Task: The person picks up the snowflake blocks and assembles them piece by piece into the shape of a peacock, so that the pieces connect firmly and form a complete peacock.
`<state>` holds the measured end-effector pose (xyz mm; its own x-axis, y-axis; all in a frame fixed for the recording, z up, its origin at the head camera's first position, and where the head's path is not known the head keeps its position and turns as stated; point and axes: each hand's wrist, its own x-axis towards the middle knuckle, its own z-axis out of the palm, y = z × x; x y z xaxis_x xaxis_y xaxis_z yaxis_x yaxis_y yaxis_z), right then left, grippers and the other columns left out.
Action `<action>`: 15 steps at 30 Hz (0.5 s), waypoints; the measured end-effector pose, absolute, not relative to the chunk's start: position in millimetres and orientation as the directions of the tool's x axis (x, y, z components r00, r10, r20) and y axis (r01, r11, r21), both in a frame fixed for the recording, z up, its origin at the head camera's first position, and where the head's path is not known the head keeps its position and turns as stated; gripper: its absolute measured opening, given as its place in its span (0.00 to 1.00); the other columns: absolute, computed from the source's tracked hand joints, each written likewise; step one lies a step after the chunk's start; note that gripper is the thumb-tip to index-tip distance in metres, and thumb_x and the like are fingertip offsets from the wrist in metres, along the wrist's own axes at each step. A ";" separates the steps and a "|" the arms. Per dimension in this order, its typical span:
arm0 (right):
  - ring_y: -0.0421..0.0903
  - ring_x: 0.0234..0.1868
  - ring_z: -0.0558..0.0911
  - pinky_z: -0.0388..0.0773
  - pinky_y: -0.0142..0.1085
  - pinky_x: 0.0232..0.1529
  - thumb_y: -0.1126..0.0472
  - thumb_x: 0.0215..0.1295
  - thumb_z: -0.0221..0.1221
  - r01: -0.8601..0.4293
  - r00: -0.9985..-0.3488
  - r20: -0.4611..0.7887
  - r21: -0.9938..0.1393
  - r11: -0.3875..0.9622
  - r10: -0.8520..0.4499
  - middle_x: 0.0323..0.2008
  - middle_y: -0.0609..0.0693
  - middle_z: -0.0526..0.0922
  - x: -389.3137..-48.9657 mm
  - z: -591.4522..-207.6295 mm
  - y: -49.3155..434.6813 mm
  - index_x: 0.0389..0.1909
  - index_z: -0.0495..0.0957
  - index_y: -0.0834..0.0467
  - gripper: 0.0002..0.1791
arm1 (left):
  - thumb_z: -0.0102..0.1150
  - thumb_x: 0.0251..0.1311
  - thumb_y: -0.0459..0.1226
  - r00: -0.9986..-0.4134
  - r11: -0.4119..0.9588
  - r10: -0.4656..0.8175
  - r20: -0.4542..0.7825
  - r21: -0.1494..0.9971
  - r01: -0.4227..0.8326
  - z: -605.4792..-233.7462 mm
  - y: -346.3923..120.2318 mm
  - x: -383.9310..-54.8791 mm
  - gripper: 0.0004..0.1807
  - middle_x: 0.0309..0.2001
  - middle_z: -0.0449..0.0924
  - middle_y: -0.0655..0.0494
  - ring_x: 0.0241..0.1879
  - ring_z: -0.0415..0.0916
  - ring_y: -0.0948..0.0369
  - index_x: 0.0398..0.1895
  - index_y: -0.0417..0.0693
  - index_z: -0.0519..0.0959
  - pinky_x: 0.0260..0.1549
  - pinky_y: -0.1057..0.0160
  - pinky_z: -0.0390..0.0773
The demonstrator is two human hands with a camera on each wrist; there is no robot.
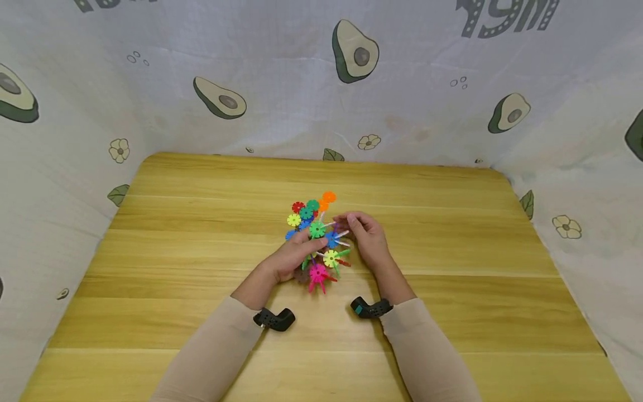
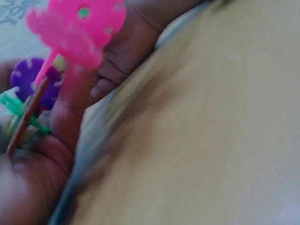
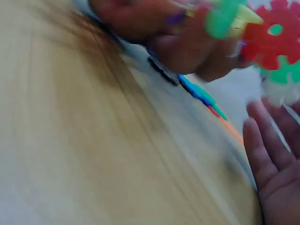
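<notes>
My left hand (image 1: pixel 288 258) grips a many-coloured cluster of interlocking notched plastic discs, its thumb near a blue disc (image 1: pixel 331 240). Green (image 1: pixel 317 229), yellow (image 1: pixel 330 258) and pink discs (image 1: pixel 318 273) face upward on the cluster, with other discs standing edge-on around them. On the cluster's right side is my right hand (image 1: pixel 370 241), its fingertips by a purple disc and a white one. In the right wrist view the fingers of the right hand (image 3: pixel 276 161) look fairly straight below a red disc (image 3: pixel 275 29); whether they touch it is unclear.
Loose discs lie on the wooden table (image 1: pixel 452 234) just beyond the cluster: orange (image 1: pixel 329 196), red (image 1: pixel 298 207), dark green (image 1: pixel 312 205) and yellow (image 1: pixel 293 220), among others. A patterned cloth (image 1: pixel 286 72) hangs along the table's back and sides. Each wrist wears a black strap (image 1: pixel 273 320).
</notes>
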<state>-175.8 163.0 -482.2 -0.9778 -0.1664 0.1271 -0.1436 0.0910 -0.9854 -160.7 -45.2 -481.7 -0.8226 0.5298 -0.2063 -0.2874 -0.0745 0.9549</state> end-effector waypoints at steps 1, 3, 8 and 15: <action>0.40 0.47 0.87 0.84 0.33 0.51 0.60 0.80 0.51 -0.147 -0.981 0.126 -0.979 0.139 -0.150 0.46 0.49 0.89 -175.4 -482.6 160.0 0.52 0.79 0.71 0.17 | 0.47 0.77 0.42 -0.843 -0.120 0.499 -0.201 0.947 -0.296 -480.7 -46.1 -161.7 0.24 0.55 0.76 0.52 0.55 0.75 0.61 0.71 0.41 0.64 0.60 0.64 0.76; 0.47 0.51 0.86 0.84 0.40 0.56 0.64 0.77 0.54 -0.199 -0.973 0.154 -0.937 0.287 -0.172 0.50 0.57 0.87 -173.6 -483.2 152.6 0.51 0.81 0.69 0.13 | 0.46 0.77 0.43 -0.886 -0.240 0.426 -0.184 0.921 -0.307 -477.2 -47.8 -164.1 0.25 0.60 0.75 0.52 0.58 0.75 0.62 0.73 0.45 0.62 0.62 0.63 0.76; 0.61 0.68 0.73 0.69 0.56 0.72 0.66 0.65 0.65 -0.493 -0.865 0.290 -0.645 0.584 -0.410 0.60 0.60 0.82 -168.5 -487.0 135.0 0.51 0.84 0.62 0.13 | 0.42 0.80 0.43 -0.956 -0.559 0.264 -0.128 0.788 -0.260 -468.0 -52.2 -167.7 0.17 0.56 0.77 0.59 0.56 0.79 0.65 0.67 0.53 0.64 0.59 0.63 0.81; 0.63 0.77 0.62 0.61 0.64 0.74 0.48 0.72 0.61 -0.635 -0.762 0.163 -0.376 0.675 -0.627 0.70 0.55 0.75 -159.9 -483.3 122.6 0.64 0.80 0.50 0.23 | 0.34 0.82 0.41 -0.973 -0.755 0.231 -0.028 0.626 -0.197 -466.0 -60.0 -172.8 0.22 0.65 0.72 0.61 0.78 0.56 0.51 0.74 0.52 0.57 0.79 0.46 0.55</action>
